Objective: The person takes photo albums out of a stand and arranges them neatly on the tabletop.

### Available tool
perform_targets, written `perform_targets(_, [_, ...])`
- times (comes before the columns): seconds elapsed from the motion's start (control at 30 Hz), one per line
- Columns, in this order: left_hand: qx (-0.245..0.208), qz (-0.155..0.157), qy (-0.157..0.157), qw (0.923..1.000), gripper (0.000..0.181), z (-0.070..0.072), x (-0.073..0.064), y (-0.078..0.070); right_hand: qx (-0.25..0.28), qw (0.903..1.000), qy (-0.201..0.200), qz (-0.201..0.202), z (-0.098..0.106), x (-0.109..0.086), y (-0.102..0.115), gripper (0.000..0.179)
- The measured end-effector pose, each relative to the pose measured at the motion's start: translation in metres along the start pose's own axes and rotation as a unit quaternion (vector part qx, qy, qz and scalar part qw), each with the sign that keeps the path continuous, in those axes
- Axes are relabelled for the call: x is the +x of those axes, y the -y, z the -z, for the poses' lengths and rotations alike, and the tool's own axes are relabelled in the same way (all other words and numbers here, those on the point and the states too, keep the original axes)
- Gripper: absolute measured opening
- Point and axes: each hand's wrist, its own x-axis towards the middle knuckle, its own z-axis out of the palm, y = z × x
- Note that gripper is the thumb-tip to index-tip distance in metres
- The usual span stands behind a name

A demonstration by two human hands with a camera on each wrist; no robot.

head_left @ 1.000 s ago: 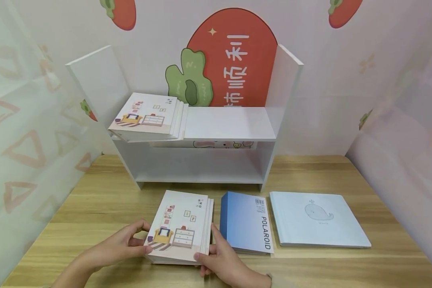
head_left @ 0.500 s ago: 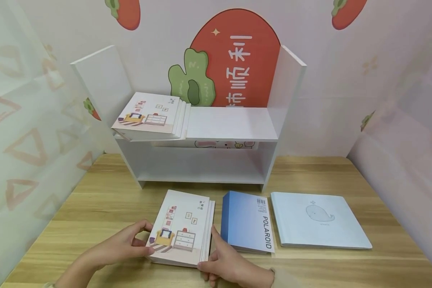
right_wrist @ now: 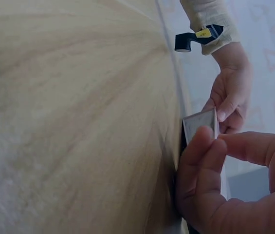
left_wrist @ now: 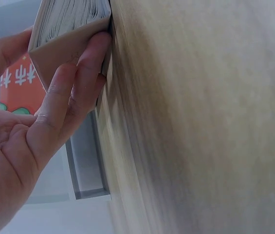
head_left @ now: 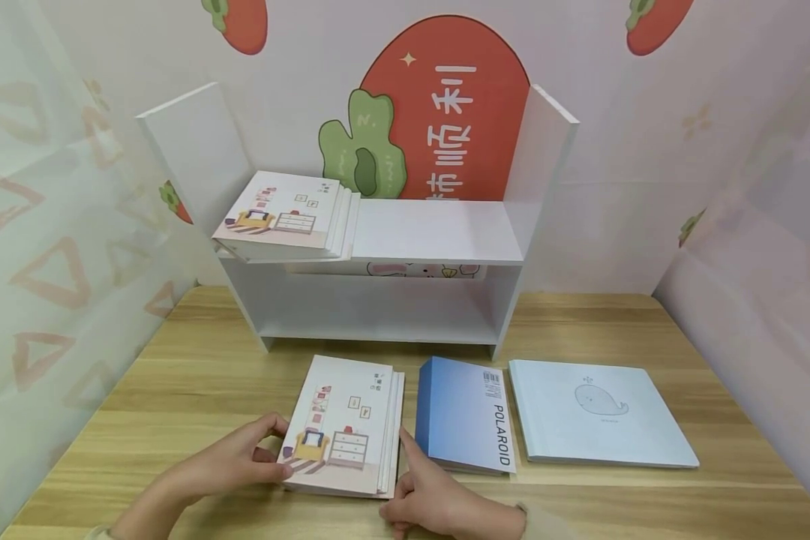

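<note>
A white photo album [head_left: 340,427] with a printed armchair and drawers lies on the table before me. My left hand [head_left: 239,461] holds its near left corner, thumb on the cover edge and fingers along the side; in the left wrist view the fingers [left_wrist: 54,97] lie against the spine-like face, with the page edges above. At the near right corner is my right hand [head_left: 432,495], its index finger straight along the album's right side and the other fingers bent. The right wrist view shows the thumb and fingers [right_wrist: 205,165] at the album's end, partly hiding it.
A white two-tier shelf [head_left: 439,229] stands behind, with similar albums [head_left: 283,210] stacked on its upper left. To the right lie a blue POLAROID album [head_left: 462,416] and a pale whale-print album [head_left: 601,412] on the wooden table [head_left: 196,390].
The right thumb has slid off the album's cover to beyond its near edge, and the index finger now lies along the side. The left hand keeps its hold; the view has shifted slightly.
</note>
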Motion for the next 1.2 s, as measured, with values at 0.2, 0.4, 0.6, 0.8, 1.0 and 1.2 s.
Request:
perform_targets(0.2, [0.002,0.012,-0.01,0.9999,0.046,-0.003,0.0,-0.002,-0.011,0.9998,0.017,-0.003,0.009,-0.005,0.005,0.1])
perform_targets(0.4, [-0.002,0.014,-0.009,0.9999,0.047,-0.005,0.002,-0.004,-0.003,0.9982,0.058,-0.01,0.018,-0.006,0.006,0.096])
perform_targets(0.6, [0.008,0.02,-0.013,0.9997,0.047,-0.004,0.003,-0.006,0.004,0.9971,0.075,-0.007,0.02,-0.007,0.006,0.097])
perform_targets(0.8, [0.028,0.022,-0.016,0.9992,0.045,-0.002,0.004,-0.005,0.014,0.9973,0.072,-0.011,0.021,-0.007,0.008,0.093])
perform_targets(1.0, [0.089,0.004,-0.032,0.9956,0.039,0.007,0.003,-0.008,0.003,0.9966,0.082,0.001,0.025,-0.008,0.012,0.084])
perform_targets(1.2, [0.125,-0.018,-0.06,0.9902,0.043,0.02,-0.001,-0.015,-0.049,0.9938,0.091,0.041,0.028,-0.009,0.018,0.065])
